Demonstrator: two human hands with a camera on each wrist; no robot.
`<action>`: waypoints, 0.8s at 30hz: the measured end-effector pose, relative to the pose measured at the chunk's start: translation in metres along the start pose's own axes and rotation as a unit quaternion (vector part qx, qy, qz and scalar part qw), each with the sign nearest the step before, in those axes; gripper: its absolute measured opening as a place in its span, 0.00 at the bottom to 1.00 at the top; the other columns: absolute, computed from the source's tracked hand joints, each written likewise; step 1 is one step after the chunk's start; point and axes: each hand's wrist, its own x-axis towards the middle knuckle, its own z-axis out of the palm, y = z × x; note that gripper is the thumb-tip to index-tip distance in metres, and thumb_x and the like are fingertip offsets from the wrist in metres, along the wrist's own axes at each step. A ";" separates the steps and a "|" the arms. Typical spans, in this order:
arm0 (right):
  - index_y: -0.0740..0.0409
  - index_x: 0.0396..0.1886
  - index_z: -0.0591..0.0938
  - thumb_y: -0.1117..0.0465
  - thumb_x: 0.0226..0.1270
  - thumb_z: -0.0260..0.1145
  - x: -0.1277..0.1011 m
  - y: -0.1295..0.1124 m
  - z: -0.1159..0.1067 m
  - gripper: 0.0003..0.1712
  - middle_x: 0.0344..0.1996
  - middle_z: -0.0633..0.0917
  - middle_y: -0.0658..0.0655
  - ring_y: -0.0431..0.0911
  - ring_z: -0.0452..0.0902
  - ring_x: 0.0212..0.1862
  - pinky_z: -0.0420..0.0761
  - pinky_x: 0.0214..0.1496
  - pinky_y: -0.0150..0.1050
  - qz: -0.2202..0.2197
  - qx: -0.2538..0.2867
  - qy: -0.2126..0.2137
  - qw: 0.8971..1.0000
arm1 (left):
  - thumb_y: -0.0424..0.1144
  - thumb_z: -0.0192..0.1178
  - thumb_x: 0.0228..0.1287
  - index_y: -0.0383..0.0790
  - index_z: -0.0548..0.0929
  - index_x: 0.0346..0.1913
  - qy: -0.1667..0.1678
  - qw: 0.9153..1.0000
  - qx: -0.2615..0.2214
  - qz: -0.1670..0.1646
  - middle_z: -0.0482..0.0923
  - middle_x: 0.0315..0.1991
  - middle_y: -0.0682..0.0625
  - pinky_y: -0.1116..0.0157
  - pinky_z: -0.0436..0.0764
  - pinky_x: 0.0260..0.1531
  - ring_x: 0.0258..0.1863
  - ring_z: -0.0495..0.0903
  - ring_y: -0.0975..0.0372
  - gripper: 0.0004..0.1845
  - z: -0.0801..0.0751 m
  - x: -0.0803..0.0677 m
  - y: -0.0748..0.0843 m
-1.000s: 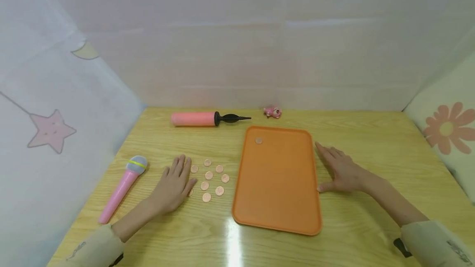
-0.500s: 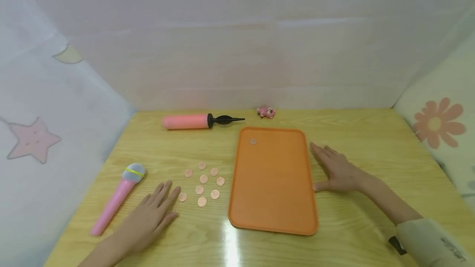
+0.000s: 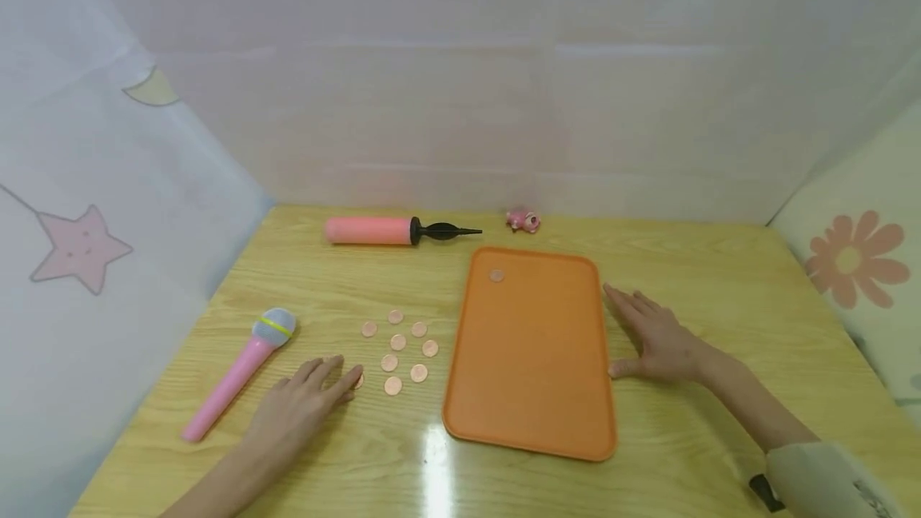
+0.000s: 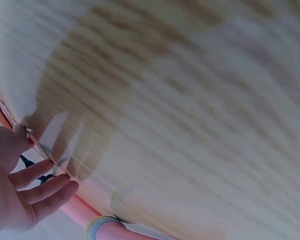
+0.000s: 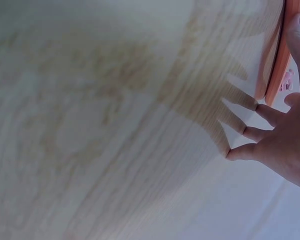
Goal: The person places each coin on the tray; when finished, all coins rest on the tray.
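Observation:
In the head view my left hand (image 3: 298, 402) lies low over the table, its fingertips at the nearest copper-coloured coin (image 3: 360, 380), which they partly cover. The left wrist view shows that hand (image 4: 25, 190) with its fingers spread and slightly bent, tips on the wood; whether the coin is touched is hidden. Several more coins (image 3: 389, 363) lie flat just to the right. An orange tray (image 3: 532, 358) sits right of centre with one coin (image 3: 496, 276) near its far left corner. At the tray's right edge, my right hand (image 3: 658, 346) rests with fingers extended and thumb against the rim.
A pink toy microphone (image 3: 241, 374) lies left of my left hand. Along the back are a pink hand pump (image 3: 370, 231) with a black nozzle and a small pink figurine (image 3: 523, 220). Pale cloth (image 3: 446, 126) walls in the wooden table (image 3: 324, 286).
My left hand first drew back toward me from the coins, then came slightly forward, fingers bending over the nearest coin. My right hand stays at the tray's edge. The view shifted slightly.

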 end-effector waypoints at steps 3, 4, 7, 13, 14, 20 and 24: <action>0.60 0.78 0.48 0.37 0.49 0.75 -0.003 0.001 0.002 0.67 0.72 0.57 0.70 0.78 0.47 0.68 0.50 0.53 0.82 0.008 0.001 -0.001 1.000 | 0.52 0.42 0.74 0.48 0.87 0.47 0.006 1.000 -0.018 -0.006 0.82 0.43 0.45 0.61 0.78 0.15 0.38 0.80 0.52 0.23 -0.004 0.005 0.001; 0.60 0.78 0.48 0.37 0.49 0.75 -0.003 0.001 0.002 0.67 0.73 0.57 0.70 0.77 0.47 0.68 0.50 0.53 0.82 0.010 0.001 -0.001 1.000 | 0.49 0.50 0.71 0.48 0.88 0.45 0.005 0.999 -0.029 -0.013 0.82 0.41 0.47 0.63 0.78 0.15 0.37 0.80 0.53 0.17 -0.005 0.008 0.002; 0.59 0.78 0.48 0.37 0.50 0.75 -0.004 0.001 0.003 0.67 0.73 0.57 0.69 0.77 0.47 0.68 0.50 0.53 0.82 0.010 0.000 0.000 1.000 | 0.40 0.69 0.54 0.47 0.89 0.36 -0.018 0.997 -0.063 -0.041 0.82 0.35 0.53 0.67 0.79 0.19 0.33 0.79 0.59 0.06 -0.012 0.019 0.004; 0.61 0.77 0.50 0.38 0.49 0.75 -0.006 0.001 0.003 0.66 0.72 0.58 0.70 0.79 0.48 0.67 0.51 0.52 0.82 -0.001 0.005 0.006 1.000 | 0.34 0.77 0.45 0.44 0.80 0.25 -0.131 0.985 -0.091 -0.060 0.73 0.25 0.57 0.70 0.75 0.21 0.25 0.75 0.65 0.12 -0.023 0.045 0.005; 0.61 0.77 0.50 0.38 0.49 0.76 -0.005 0.000 0.004 0.66 0.72 0.58 0.71 0.79 0.48 0.67 0.51 0.52 0.81 -0.002 0.006 0.006 1.000 | 0.35 0.77 0.44 0.44 0.79 0.25 -0.149 0.983 -0.088 -0.061 0.72 0.24 0.56 0.70 0.73 0.19 0.23 0.74 0.65 0.13 -0.023 0.049 0.004; 0.59 0.78 0.49 0.37 0.50 0.75 -0.002 0.000 0.006 0.66 0.72 0.57 0.72 0.78 0.47 0.68 0.50 0.53 0.82 0.007 -0.001 0.000 1.000 | 0.37 0.77 0.47 0.44 0.77 0.23 -0.245 0.948 -0.162 -0.121 0.72 0.21 0.57 0.70 0.71 0.17 0.19 0.70 0.67 0.14 -0.029 0.069 -0.015; 0.58 0.78 0.48 0.35 0.50 0.74 0.001 0.000 0.001 0.66 0.71 0.58 0.72 0.78 0.48 0.68 0.52 0.52 0.83 0.006 -0.019 -0.002 1.000 | 0.37 0.75 0.49 0.43 0.80 0.22 -0.222 0.947 -0.192 -0.132 0.75 0.21 0.57 0.68 0.73 0.20 0.20 0.71 0.66 0.12 -0.032 0.097 -0.022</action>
